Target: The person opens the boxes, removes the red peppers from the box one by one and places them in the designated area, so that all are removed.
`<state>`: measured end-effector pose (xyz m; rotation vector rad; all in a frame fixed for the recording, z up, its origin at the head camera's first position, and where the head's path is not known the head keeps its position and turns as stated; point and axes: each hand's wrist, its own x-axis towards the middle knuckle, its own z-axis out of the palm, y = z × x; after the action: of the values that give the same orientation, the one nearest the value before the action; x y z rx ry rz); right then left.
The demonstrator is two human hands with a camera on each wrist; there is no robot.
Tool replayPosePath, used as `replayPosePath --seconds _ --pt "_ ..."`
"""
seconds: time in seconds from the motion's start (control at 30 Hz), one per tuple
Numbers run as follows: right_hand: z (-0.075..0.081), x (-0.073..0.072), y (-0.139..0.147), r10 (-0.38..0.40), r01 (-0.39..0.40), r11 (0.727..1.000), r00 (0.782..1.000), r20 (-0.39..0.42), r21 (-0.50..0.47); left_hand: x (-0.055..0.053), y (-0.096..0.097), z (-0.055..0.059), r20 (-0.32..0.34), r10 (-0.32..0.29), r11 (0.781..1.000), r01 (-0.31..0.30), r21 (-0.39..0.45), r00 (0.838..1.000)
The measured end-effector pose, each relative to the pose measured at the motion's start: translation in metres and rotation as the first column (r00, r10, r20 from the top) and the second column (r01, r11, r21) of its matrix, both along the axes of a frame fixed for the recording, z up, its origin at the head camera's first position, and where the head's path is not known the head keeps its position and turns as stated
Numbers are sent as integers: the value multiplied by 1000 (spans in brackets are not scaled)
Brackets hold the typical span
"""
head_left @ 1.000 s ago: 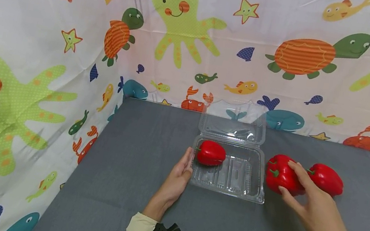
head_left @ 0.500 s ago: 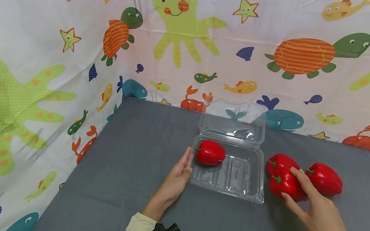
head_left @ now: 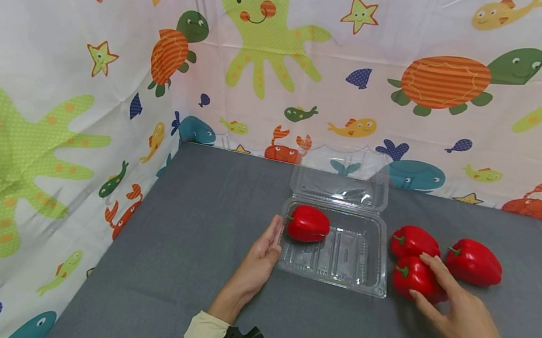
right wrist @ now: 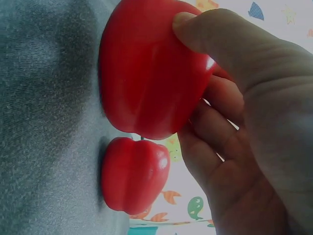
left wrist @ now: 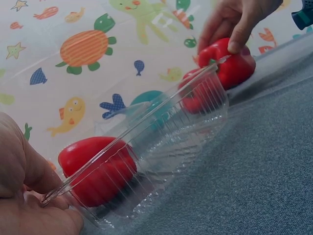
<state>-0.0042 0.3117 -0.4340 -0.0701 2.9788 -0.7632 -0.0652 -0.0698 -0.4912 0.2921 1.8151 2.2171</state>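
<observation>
A clear plastic clamshell container (head_left: 349, 264) lies on the grey cloth with its lid (head_left: 340, 186) folded back. One red bell pepper (head_left: 309, 224) sits in its left side. My left hand (head_left: 251, 269) pinches the container's left rim between thumb and fingers, as the left wrist view shows. To the right of the container, my right hand (head_left: 468, 318) grips another red bell pepper (head_left: 413, 277), thumb (right wrist: 205, 34) on the near side and fingers behind. Its green stem points left, and in the right wrist view the pepper is close over the cloth.
Just behind the gripped pepper is another red bell pepper (head_left: 414, 242); one more red pepper (head_left: 475, 263) lies farther right. A white curtain (head_left: 275, 75) printed with sea animals borders the grey cloth-covered table (head_left: 212, 207) at the back and left.
My right hand has drawn its pepper toward the front and slightly right, uncovering more of the pepper behind it. My left hand keeps its place on the container.
</observation>
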Motion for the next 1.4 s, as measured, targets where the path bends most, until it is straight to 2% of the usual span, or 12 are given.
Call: replayPosePath --seconds 0.5,0.9,1.13,1.4 --pt "-6 -2 -1 22 -22 1000 998 64 8 -2 -2 -1 4 2 1000 -1 -11 1000" --pt "-5 -6 2 -1 -3 999 994 110 34 -4 -2 -1 2 -1 1000 1 -22 1000" --pt "-5 -5 3 23 -25 999 996 83 24 -2 -2 3 9 3 1000 -3 -14 1000" --pt "-4 -4 7 13 -17 999 992 126 30 -2 1 2 22 7 1000 -7 -14 1000"
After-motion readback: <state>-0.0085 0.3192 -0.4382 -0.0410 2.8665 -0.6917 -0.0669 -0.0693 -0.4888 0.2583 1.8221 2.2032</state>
